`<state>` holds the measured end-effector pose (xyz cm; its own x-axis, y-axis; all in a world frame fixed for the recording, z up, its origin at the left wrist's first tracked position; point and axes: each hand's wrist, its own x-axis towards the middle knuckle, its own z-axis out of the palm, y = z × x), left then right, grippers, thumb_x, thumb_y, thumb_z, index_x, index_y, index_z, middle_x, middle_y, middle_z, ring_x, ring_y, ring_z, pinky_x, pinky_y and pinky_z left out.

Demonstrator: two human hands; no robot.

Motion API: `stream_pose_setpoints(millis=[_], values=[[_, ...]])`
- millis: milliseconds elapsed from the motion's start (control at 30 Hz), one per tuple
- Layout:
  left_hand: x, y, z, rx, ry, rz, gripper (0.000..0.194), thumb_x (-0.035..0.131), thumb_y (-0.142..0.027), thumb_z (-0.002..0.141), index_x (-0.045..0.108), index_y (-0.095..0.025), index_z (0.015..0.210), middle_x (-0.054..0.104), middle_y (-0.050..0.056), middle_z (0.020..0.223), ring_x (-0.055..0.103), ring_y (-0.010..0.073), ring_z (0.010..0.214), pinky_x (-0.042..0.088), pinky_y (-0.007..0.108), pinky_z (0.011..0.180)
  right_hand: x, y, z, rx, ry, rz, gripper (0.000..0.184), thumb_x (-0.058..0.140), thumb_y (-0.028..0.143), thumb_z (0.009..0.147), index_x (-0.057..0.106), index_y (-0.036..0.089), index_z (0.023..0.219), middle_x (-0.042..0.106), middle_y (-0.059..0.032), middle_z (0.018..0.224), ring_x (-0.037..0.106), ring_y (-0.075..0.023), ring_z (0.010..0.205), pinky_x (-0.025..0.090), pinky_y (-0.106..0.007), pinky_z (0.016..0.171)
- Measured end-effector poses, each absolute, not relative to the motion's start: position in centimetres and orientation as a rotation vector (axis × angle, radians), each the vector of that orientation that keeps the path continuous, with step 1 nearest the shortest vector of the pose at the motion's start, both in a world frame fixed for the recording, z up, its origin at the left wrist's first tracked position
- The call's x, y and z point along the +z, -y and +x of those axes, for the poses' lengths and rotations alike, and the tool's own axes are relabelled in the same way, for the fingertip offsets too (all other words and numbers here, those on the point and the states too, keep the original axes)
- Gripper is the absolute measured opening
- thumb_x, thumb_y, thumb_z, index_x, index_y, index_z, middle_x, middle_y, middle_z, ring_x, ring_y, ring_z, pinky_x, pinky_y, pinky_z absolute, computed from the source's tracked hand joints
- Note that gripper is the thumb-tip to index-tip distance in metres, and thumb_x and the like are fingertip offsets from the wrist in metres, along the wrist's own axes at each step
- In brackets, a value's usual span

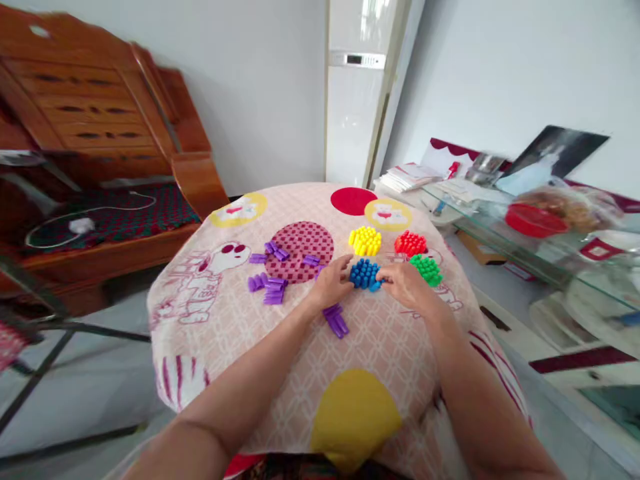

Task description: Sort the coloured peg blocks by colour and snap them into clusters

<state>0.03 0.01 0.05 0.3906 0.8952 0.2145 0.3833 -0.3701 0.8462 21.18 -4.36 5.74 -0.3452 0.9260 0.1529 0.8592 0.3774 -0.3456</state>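
Observation:
A tight cluster of small blue pegs point(365, 274) stands upright on the cloth-covered table, between my two hands. My left hand point(332, 285) is at its left side, fingers curved and apart, with nothing visible in it. My right hand point(404, 284) is at the right edge, thumb and fingertips pinched at a blue peg. Similar clusters stand close by: yellow pegs point(365, 241) behind the blue ones, red pegs point(411, 243) behind my right hand and green pegs point(427, 270) to its right. Loose purple pieces point(275, 291) lie left of my left hand; other purple pieces point(335, 321) lie below it.
The round table wears a patterned tablecloth point(280, 360). A glass-topped side table point(505, 220) with papers, a red bowl point(535, 219) and bags stands at right. A wooden bench point(95, 127) is at left, and a tall white unit point(354, 113) stands behind.

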Motion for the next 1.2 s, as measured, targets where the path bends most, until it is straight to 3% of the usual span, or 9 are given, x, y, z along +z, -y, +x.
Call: stream_pose_setpoints(millis=[100, 233, 333, 433, 733, 867, 1033, 1133, 1200], values=[[0.1, -0.1, 0.1, 0.894, -1.074, 1.935, 0.076, 0.062, -0.007, 0.067, 0.049, -0.013, 0.142, 0.059, 0.017, 0.139, 0.059, 0.0284, 0.126, 0.054, 0.041, 0.101, 5.3, 4.2, 21.3, 0.322, 2.213, -1.633, 0.022, 0.062, 0.006, 0.073, 0.074, 0.016, 0.088, 0.074, -0.0056, 0.08, 0.066, -0.0196, 0.077, 0.044, -0.026, 0.07], [-0.2, -0.2, 0.2, 0.882, -1.016, 1.906, 0.078, 0.061, -0.006, 0.067, 0.047, -0.012, 0.143, 0.06, 0.017, 0.137, 0.061, 0.0274, 0.123, 0.056, 0.039, 0.097, 5.5, 4.5, 21.5, 0.334, 2.203, -1.831, 0.003, 0.07, 0.015, 0.071, 0.07, 0.015, 0.069, 0.07, -0.0055, 0.07, 0.061, -0.0176, 0.066, 0.037, -0.025, 0.06], [-0.5, -0.4, 0.4, 0.868, -0.967, 1.888, 0.08, 0.061, -0.004, 0.066, 0.045, -0.011, 0.144, 0.06, 0.018, 0.136, 0.065, 0.0259, 0.117, 0.057, 0.039, 0.096, 5.6, 4.5, 21.2, 0.414, 2.269, -1.927, 0.024, 0.074, 0.028, 0.073, 0.064, 0.017, 0.055, 0.064, -0.0037, 0.06, 0.054, -0.0152, 0.058, 0.03, -0.027, 0.054], [-0.7, -0.4, 0.7, 0.865, -0.954, 1.896, 0.079, 0.062, -0.005, 0.067, 0.045, -0.01, 0.144, 0.06, 0.019, 0.137, 0.066, 0.0252, 0.114, 0.057, 0.039, 0.096, 5.3, 4.1, 20.5, 0.479, 2.29, -1.945, 0.03, 0.074, 0.032, 0.075, 0.062, 0.018, 0.051, 0.058, -0.0014, 0.052, 0.051, -0.0144, 0.054, 0.028, -0.027, 0.052], [0.7, 0.0, -0.3, 0.952, -1.056, 1.992, 0.07, 0.062, -0.007, 0.07, 0.053, -0.016, 0.139, 0.062, 0.013, 0.136, 0.064, 0.0236, 0.118, 0.059, 0.033, 0.091, 5.4, 4.6, 20.8, 0.566, 2.231, -1.919, 0.023, 0.072, 0.021, 0.074, 0.063, 0.018, 0.053, 0.058, -0.0001, 0.048, 0.054, -0.0143, 0.052, 0.031, -0.026, 0.052], [2.2, -0.8, -3.8, 1.076, -1.264, 1.971, 0.054, 0.058, -0.007, 0.074, 0.063, -0.015, 0.126, 0.069, 0.009, 0.125, 0.068, 0.0198, 0.109, 0.059, 0.031, 0.09, 5.2, 4.4, 22.0, 0.462, 2.153, -1.868, 0.02, 0.065, 0.016, 0.075, 0.063, 0.017, 0.055, 0.06, -0.0013, 0.051, 0.058, -0.0155, 0.055, 0.034, -0.025, 0.055], [2.4, -1.9, -6.4, 1.032, -1.443, 1.925, 0.032, 0.059, -0.009, 0.075, 0.072, -0.015, 0.104, 0.076, 0.004, 0.097, 0.072, 0.0162, 0.088, 0.058, 0.028, 0.085, 5.4, 3.7, 21.7, 0.367, 1.961, -1.675, 0.024, 0.06, 0.026, 0.081, 0.063, 0.018, 0.059, 0.062, -0.0016, 0.055, 0.058, -0.0158, 0.057, 0.039, -0.025, 0.056], [1.7, -1.8, -6.0, 0.97, -1.452, 2.063, 0.031, 0.058, -0.009, 0.077, 0.073, -0.016, 0.104, 0.076, 0.005, 0.1, 0.071, 0.0182, 0.093, 0.056, 0.03, 0.089, 7.3, 5.6, 21.1, 0.445, 1.844, -1.469, 0.023, 0.059, 0.033, 0.086, 0.067, 0.018, 0.07, 0.063, -0.0006, 0.06, 0.059, -0.0151, 0.057, 0.043, -0.025, 0.054], [1.2, -1.7, -5.6, 0.921, -1.47, 2.17, 0.033, 0.057, -0.008, 0.077, 0.074, -0.017, 0.104, 0.076, 0.006, 0.105, 0.069, 0.0201, 0.1, 0.054, 0.033, 0.095, 9.0, 8.0, 20.5, 0.512, 1.822, -1.328, 0.023, 0.06, 0.038, 0.09, 0.071, 0.019, 0.085, 0.069, -0.0025, 0.075, 0.063, -0.0163, 0.066, 0.049, -0.027, 0.059]])
